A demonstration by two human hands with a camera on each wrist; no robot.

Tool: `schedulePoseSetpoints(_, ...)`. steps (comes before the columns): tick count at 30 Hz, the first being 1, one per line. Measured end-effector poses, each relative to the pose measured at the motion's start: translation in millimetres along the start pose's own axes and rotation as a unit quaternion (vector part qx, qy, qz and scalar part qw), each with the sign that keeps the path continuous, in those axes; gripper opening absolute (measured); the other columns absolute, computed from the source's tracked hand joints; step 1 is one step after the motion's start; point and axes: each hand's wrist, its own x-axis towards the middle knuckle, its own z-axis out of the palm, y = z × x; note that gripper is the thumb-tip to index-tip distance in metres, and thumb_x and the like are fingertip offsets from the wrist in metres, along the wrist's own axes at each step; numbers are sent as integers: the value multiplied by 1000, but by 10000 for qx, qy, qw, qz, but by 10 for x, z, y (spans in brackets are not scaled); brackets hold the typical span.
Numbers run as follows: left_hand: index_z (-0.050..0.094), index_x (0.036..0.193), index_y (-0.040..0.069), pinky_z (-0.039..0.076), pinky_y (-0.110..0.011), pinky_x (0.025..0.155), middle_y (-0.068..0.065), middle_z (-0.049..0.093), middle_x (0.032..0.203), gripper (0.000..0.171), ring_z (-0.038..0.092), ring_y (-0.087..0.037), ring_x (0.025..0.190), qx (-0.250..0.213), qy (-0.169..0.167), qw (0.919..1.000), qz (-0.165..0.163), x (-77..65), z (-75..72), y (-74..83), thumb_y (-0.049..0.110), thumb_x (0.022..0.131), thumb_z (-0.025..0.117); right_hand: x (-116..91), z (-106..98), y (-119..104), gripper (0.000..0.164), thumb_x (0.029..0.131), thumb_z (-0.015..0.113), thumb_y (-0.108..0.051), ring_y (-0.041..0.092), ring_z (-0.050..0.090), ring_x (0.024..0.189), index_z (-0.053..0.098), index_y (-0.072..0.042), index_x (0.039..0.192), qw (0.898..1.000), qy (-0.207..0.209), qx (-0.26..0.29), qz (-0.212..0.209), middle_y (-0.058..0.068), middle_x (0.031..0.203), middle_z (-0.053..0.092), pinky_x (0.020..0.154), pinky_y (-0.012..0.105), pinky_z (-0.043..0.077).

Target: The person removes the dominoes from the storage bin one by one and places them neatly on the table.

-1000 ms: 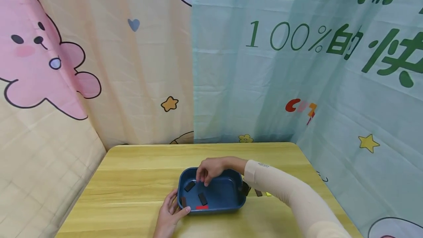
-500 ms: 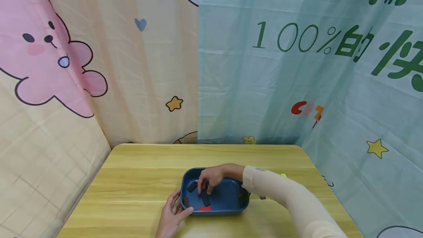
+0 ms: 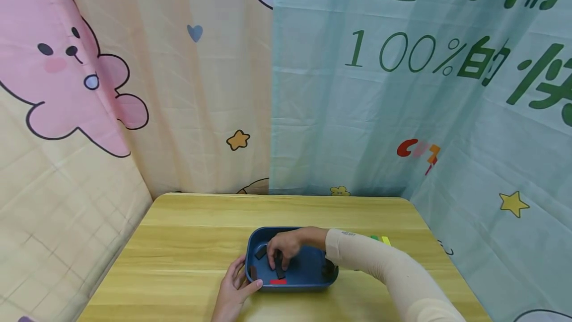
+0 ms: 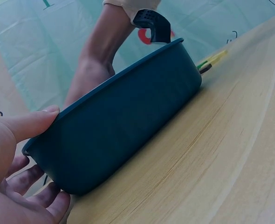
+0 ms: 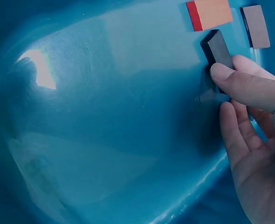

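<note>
A blue plastic basin (image 3: 308, 288) sits on the table. My left hand (image 3: 234, 287) grips its left end, the thumb over the rim and the fingers against the outer wall, as the left wrist view shows. Inside, my right hand (image 3: 284, 247) pinches a black block (image 5: 216, 44) between thumb and fingers, near the basin's floor. Beside that block lies a red-edged block (image 5: 212, 14) with a paler top. A brown block (image 3: 252, 272) leans or lies by the left wall, and another black block (image 3: 261, 252) is farther back. The right fingers partly hide the held block.
On the wooden table (image 3: 201, 242), green (image 3: 374, 237) and yellow (image 3: 386, 240) pieces lie right of the basin, partly behind the right sleeve (image 3: 371, 257). A black device (image 4: 155, 23) is strapped at the right wrist, just over the basin's rim. Printed curtains (image 3: 313, 128) stand behind the table.
My right hand has come down and toward the near side of the basin, onto the black block, which it now pinches. The left hand keeps its grip; the head view has shifted slightly.
</note>
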Motion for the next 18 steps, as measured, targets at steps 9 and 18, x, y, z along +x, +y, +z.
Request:
schedulePoseSetpoints(9,26,154,-12,41,-49,114,-37,29,158,85,33,-51,144,-82,-2,9999,73,-11,7,16,-3,88,79,54,-30,7,24,78,92,-7,-2,56,79,72,-18,88,9998,112,-47,182,-15,84,62,72,10,48)
schedulePoseSetpoints(18,25,154,-12,41,-47,114,-37,27,158,85,32,-50,145,-267,-99,9996,-1,-4,3,-16,-3,89,79,64,-85,2,23,83,86,-1,1,54,74,67,-15,86,9995,-74,294,32,-11,79,60,69,13,49)
